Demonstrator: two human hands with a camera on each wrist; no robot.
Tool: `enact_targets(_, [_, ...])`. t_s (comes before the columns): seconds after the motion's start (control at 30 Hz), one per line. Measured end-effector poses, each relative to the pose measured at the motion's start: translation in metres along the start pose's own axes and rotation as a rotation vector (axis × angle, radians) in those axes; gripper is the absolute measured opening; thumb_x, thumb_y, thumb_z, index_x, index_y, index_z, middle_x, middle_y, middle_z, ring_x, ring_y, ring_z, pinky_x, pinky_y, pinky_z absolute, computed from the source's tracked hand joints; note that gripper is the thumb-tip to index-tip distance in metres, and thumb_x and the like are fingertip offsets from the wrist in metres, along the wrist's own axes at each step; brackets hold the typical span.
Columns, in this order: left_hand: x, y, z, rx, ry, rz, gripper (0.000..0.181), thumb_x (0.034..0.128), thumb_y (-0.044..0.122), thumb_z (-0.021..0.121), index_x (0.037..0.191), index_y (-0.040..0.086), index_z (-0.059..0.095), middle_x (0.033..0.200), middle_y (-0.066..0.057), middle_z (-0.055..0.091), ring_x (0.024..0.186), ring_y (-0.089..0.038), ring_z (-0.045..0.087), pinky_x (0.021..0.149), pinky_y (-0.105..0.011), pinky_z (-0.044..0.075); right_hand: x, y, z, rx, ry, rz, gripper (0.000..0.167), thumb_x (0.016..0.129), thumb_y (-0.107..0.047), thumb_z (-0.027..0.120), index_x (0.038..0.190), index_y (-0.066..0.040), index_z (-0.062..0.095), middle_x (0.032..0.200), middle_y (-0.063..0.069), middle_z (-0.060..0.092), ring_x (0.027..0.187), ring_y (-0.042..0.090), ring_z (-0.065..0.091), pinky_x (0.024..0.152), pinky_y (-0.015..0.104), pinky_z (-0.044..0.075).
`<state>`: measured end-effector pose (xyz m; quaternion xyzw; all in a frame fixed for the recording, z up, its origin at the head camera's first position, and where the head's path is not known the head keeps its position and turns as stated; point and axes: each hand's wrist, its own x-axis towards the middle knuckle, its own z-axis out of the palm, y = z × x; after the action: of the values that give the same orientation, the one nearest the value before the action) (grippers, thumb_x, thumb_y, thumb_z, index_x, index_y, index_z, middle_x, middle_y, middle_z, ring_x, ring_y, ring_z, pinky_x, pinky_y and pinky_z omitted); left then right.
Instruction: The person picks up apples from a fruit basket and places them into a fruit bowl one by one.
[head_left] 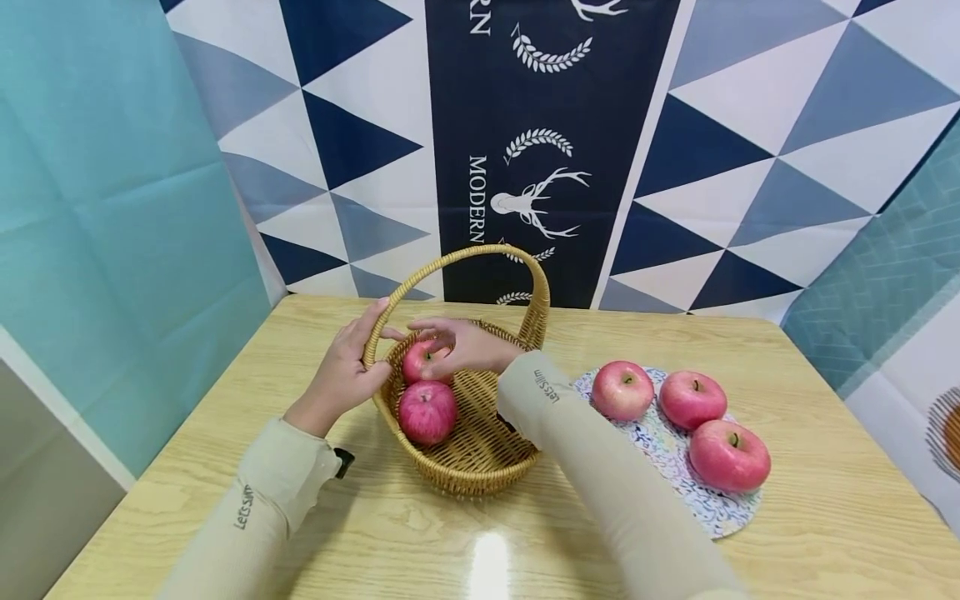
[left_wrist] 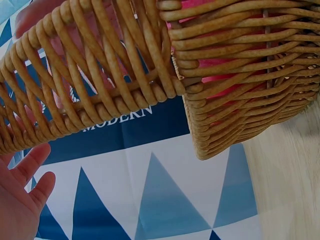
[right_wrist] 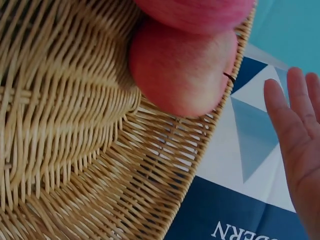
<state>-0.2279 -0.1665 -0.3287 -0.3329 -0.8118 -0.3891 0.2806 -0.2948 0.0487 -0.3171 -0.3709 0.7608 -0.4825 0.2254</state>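
Observation:
A wicker basket [head_left: 480,479] with a tall arched handle stands on the table. My left hand [head_left: 347,362] holds the left foot of the handle [left_wrist: 80,60], its thumb on the near side. Inside, against the left wall, lie two red apples: a darker one [head_left: 427,414] nearer me and a paler one [head_left: 417,360] behind it. My right hand [head_left: 474,346] hovers over the paler apple, partly hiding it. In the right wrist view, the right hand's fingers [right_wrist: 300,107] are extended, apart from that apple [right_wrist: 180,70].
Right of the basket, a round patterned mat [head_left: 660,450] bears three more apples: one at the back left [head_left: 623,390], one behind [head_left: 693,400] and one in front [head_left: 730,456]. A patterned cloth [head_left: 360,125] hangs behind the wooden table [head_left: 405,550].

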Motion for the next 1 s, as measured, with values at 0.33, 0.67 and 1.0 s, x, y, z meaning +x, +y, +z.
enact_targets(0.33, [-0.003,0.0,0.002,-0.019,0.011,0.01,0.101,0.0689,-0.007,0.052,0.151,0.043,0.022,0.097,-0.019,0.068,0.107,-0.044,0.052,0.092,-0.056,0.033,0.005,0.008,0.013,-0.09,-0.169,0.111,0.076,0.076,-0.009,0.071,0.143,0.001,0.038,0.141,0.019,0.04,0.128,0.033,0.044,0.099,0.034,0.042])
enact_targets(0.67, [-0.001,0.001,0.002,-0.028,0.011,0.025,0.101,0.0695,-0.006,0.051,0.15,0.046,0.019,0.097,-0.019,0.068,0.107,-0.045,0.051,0.091,-0.06,0.033,0.008,0.016,0.013,-0.229,-0.319,0.186,0.087,0.073,-0.013,0.075,0.15,-0.01,0.033,0.149,0.01,0.035,0.132,0.023,0.034,0.104,0.034,0.034])
enact_targets(1.0, [0.0,0.001,0.0,-0.023,0.005,0.026,0.104,0.069,-0.006,0.05,0.148,0.052,0.015,0.096,-0.02,0.068,0.108,-0.045,0.051,0.093,-0.061,0.031,0.008,0.018,0.02,-0.313,-0.32,0.223,0.084,0.072,-0.012,0.075,0.147,-0.012,0.038,0.143,0.011,0.04,0.126,0.023,0.04,0.101,0.035,0.037])
